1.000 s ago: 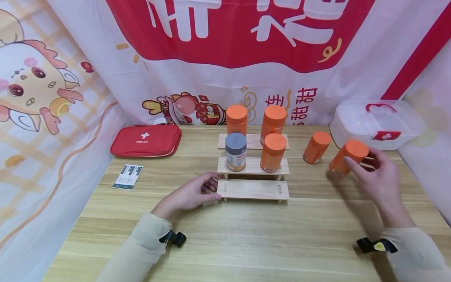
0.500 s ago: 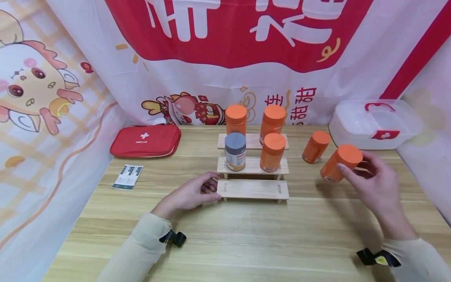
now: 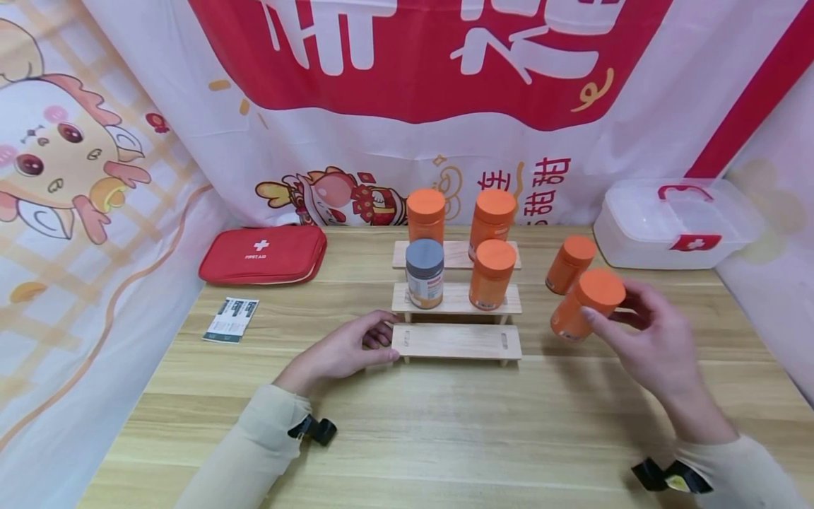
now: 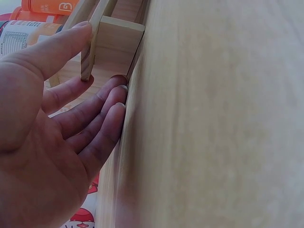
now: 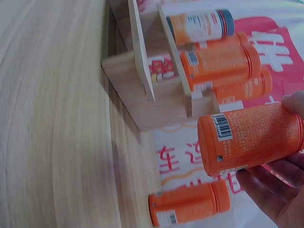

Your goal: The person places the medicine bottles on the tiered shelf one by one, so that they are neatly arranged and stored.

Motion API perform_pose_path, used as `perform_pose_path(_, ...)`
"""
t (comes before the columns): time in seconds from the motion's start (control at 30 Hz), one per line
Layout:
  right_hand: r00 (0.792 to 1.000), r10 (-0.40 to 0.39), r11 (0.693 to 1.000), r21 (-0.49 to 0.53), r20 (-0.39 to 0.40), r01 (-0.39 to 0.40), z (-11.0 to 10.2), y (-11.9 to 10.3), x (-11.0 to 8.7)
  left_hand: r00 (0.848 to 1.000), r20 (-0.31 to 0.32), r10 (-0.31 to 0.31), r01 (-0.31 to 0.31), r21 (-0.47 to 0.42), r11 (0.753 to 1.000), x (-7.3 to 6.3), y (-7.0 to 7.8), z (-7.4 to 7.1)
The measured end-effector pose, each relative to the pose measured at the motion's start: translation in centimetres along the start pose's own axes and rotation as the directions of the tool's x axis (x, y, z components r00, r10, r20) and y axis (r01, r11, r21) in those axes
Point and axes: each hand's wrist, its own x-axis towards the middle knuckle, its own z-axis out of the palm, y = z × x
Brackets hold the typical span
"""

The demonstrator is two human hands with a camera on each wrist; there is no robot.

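My right hand [image 3: 658,346] grips an orange bottle [image 3: 588,304] near its lid, tilted and held up off the table. In the right wrist view the bottle's barcode and base [image 5: 218,142] face the rack. A wooden three-step display rack [image 3: 454,341] stands mid-table, its lowest step bare. My left hand [image 3: 343,346] pinches the left end of that step, thumb above and index finger below, as the left wrist view shows. On the middle step sit a grey-lidded bottle [image 3: 425,276] and an orange bottle [image 3: 492,276]; the top step bears two more orange ones.
Another orange bottle [image 3: 570,265] stands on the table right of the rack. Behind it is a clear white first-aid box [image 3: 636,240]. A red first-aid pouch [image 3: 262,256] and a printed card [image 3: 231,319] lie at the left. A printed cloth [image 3: 381,141] hangs behind the table.
My right hand has carried the orange bottle left and toward me, away from the white box. The left hand stays at the rack's lowest step.
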Motion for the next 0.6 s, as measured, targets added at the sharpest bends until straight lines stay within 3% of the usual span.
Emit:
perform_pose_path(0.33,0.988,-0.134,0.990,0.042,0.077,0.131,2.4,-2.4,-0.9,1.000,-0.002,0.010,-0.010,0.003,1.000,0.0,-0.2,0.0)
perform_pose_path(0.6,0.968,-0.189,0.980,0.090,0.167,0.176,4.6,-4.0,-1.1,1.000,-0.005,0.002,-0.002,0.010,1.000,0.0,-0.1,0.0)
